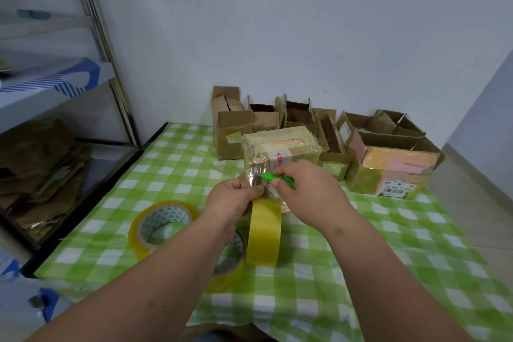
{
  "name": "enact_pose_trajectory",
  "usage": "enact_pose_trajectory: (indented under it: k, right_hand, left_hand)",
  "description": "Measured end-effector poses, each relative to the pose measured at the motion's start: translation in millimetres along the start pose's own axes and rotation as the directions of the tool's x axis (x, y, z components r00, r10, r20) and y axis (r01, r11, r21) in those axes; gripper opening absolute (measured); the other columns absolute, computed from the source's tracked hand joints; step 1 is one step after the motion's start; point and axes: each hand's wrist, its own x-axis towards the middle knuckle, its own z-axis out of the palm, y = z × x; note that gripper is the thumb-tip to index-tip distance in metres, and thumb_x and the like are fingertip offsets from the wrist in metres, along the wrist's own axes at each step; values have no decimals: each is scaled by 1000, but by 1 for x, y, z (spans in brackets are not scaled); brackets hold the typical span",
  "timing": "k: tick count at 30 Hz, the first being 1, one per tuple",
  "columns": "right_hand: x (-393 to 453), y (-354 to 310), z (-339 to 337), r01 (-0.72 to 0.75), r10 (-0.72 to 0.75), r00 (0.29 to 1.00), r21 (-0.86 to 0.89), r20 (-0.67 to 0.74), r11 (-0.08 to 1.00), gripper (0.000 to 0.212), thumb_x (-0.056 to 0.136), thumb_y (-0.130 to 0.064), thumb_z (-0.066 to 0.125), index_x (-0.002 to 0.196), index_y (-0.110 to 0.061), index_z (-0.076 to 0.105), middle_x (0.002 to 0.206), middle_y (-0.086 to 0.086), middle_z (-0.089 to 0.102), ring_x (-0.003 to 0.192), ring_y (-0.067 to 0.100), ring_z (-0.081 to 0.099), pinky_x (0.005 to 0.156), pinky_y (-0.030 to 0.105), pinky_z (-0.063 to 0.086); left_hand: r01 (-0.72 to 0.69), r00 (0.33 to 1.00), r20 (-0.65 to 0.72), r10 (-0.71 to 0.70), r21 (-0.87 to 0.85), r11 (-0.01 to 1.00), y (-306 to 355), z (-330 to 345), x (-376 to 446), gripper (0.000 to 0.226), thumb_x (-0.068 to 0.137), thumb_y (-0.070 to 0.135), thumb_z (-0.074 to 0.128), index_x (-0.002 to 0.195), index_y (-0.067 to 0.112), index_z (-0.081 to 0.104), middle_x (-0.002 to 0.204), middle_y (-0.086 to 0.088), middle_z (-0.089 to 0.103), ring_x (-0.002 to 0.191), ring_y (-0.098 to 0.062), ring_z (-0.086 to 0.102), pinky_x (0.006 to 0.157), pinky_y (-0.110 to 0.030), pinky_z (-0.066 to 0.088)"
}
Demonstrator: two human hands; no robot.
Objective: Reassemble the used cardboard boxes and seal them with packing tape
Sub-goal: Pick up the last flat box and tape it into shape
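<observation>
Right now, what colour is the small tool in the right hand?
Bright green; the tool shows best in the head view, gripped by the right hand.

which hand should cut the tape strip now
Right. The right hand already holds the green cutter at the stretched tape strip, while the left hand pinches that strip taut above the tape roll.

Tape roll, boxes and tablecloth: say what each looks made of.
Tape roll: glossy yellowish clear plastic film; the pulled strip looks see-through and shiny. Boxes: brown corrugated cardboard, matte, creased and worn, some patched with old tape. Tablecloth: green-white check, smooth with a slight sheen, so possibly plastic-coated rather than woven; unclear.
</observation>
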Motion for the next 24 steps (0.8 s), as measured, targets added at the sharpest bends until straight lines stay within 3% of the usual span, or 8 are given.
enact_pose_trajectory:
  k: [5,9,19,24]
  right_hand:
    - [12,-11,-2,45,-44,999,-129,9,991,24,94,-40,53,103,-27,71,98,-2,66,92,23,62,74,36,53]
    - [18,-15,-4,61,-61,998,-161,8,985,24,92,-37,52,93,-25,72,87,-2,66,83,22,61,66,33,51]
    - [27,-24,-3,102,-89,994,-264,59,959,21,91,-34,52,93,-23,71,82,-1,65,81,23,61,60,29,42]
    - [31,-25,3,138,-123,990,-281,71,950,22,91,-34,53,98,-23,71,91,2,67,89,26,62,67,31,46]
  left_hand:
    - [-19,1000,-25,18,-10,1000,-1,4,-1,27,81,13,79,64,14,58,67,-8,64,72,-24,56,69,-37,48]
    - [-26,999,-25,26,0,1000,-1,4,-2,24,81,14,78,67,13,59,72,-13,61,72,-25,55,71,-39,47]
    - [-53,998,-43,54,18,998,-1,6,-3,20,85,12,73,69,12,61,73,-11,62,73,-23,51,70,-36,43]
    - [-66,997,-27,67,37,997,-1,8,-3,17,87,14,70,76,12,58,77,-11,56,75,-20,48,71,-35,40]
